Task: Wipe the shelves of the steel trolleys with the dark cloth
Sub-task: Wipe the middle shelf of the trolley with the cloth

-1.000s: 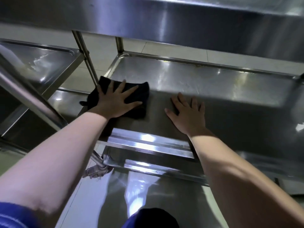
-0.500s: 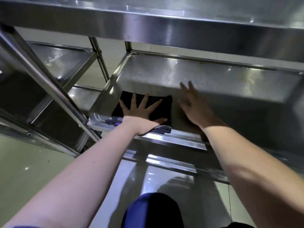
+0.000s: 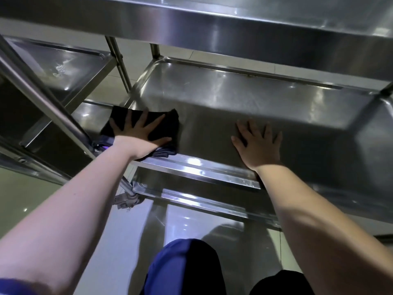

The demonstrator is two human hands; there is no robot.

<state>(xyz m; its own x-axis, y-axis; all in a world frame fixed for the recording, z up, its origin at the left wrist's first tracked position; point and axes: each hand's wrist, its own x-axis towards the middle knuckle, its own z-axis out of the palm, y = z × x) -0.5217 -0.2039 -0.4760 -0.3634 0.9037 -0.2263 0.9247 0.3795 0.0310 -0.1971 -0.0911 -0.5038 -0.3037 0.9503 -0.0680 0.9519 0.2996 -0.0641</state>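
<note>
The dark cloth lies flat at the near left corner of a steel trolley's middle shelf. My left hand presses down on the cloth with fingers spread; part of the cloth hangs over the shelf's front lip. My right hand rests flat and bare on the shelf, to the right of the cloth and apart from it. The trolley's top shelf overhangs both hands.
A second steel trolley stands close on the left, its upright post crossing beside my left wrist. A lower shelf shows below the front lip. My knees are at the bottom, over a shiny tiled floor.
My left hand has slid the cloth along the left end of the shelf, toward the front lip and then to the near left corner. My right hand has stayed flat on the shelf.
</note>
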